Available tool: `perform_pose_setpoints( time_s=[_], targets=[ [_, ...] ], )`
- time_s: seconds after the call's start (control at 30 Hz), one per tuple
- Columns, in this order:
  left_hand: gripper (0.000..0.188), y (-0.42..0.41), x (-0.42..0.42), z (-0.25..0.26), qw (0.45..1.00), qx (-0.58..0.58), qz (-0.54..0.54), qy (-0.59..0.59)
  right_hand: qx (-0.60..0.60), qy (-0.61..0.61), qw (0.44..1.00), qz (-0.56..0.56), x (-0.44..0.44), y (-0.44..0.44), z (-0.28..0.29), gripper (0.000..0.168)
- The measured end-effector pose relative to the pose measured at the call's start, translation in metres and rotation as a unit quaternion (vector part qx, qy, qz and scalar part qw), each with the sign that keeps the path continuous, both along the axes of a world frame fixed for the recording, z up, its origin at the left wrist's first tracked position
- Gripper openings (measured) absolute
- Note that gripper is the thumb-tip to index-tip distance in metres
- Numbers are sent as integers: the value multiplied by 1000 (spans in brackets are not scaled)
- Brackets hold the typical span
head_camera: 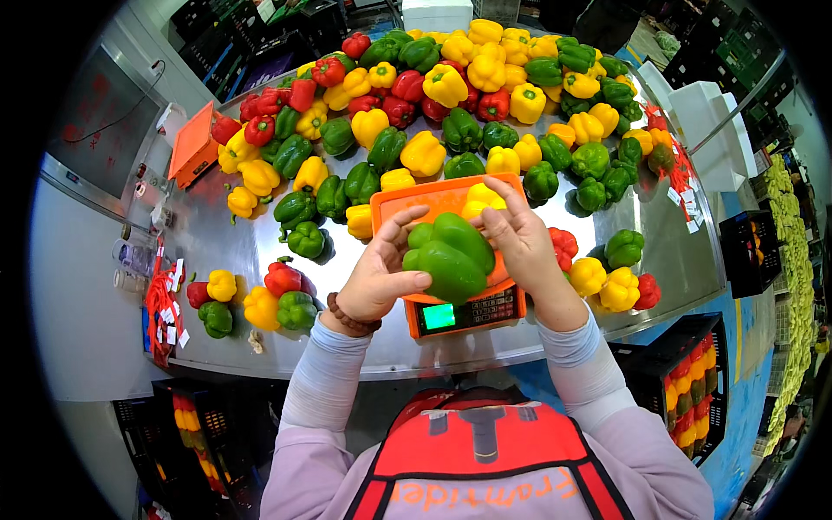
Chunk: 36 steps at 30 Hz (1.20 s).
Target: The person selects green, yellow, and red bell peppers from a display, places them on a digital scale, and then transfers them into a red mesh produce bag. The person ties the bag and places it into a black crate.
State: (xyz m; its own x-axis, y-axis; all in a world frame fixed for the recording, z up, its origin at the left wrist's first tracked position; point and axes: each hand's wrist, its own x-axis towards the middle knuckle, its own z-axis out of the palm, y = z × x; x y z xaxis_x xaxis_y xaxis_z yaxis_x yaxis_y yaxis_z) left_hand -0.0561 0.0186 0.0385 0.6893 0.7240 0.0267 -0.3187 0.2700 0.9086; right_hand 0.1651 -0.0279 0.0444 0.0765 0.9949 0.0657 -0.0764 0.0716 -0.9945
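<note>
Over an orange digital scale (416, 201) with a lit green display, a large green bell pepper (452, 257) is held by my left hand (387, 266), the thumb on its near left side. My right hand (520, 237) is on the other side, fingers apart, close to a yellow bell pepper (481, 199) on the scale's pan; whether it touches either pepper is unclear. Small groups of red, yellow and green peppers lie on both sides of the scale, among them a yellow pepper (262, 308) at the left and another yellow pepper (587, 276) at the right.
Many loose peppers cover the far part of the metal table (364, 354). An orange container (193, 146) stands at the left, with red netting and white tags (167, 305) nearer. More red netting (682, 175) lies at the right. Black crates of packed peppers (694, 390) stand below the table.
</note>
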Motion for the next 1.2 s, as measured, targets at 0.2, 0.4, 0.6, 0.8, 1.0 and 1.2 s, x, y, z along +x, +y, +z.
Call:
perform_pose_setpoints(
  time_s=[0.2, 0.4, 0.6, 0.8, 1.0, 1.2],
  targets=[
    [73, 30, 0, -34, 943, 133, 233, 198, 16, -13, 992, -128, 29, -20, -21, 41],
    [79, 38, 27, -74, 835, 339, 245, 357, -58, -30, 987, -145, 54, -51, -66, 37],
    [80, 50, -5, -85, 857, 315, 291, 285, -103, -11, 982, -157, 80, -87, -97, 34],
    [63, 55, -56, -78, 872, 151, 416, 210, -141, -22, 976, -165, 88, -106, -109, 32],
    [71, 42, -55, -73, 786, 331, 367, 371, -121, -31, 984, -126, 70, -97, -115, 34],
    [83, 33, -35, -61, 743, 433, 236, 453, -117, -25, 985, -123, 59, -87, -114, 32]
  ],
)
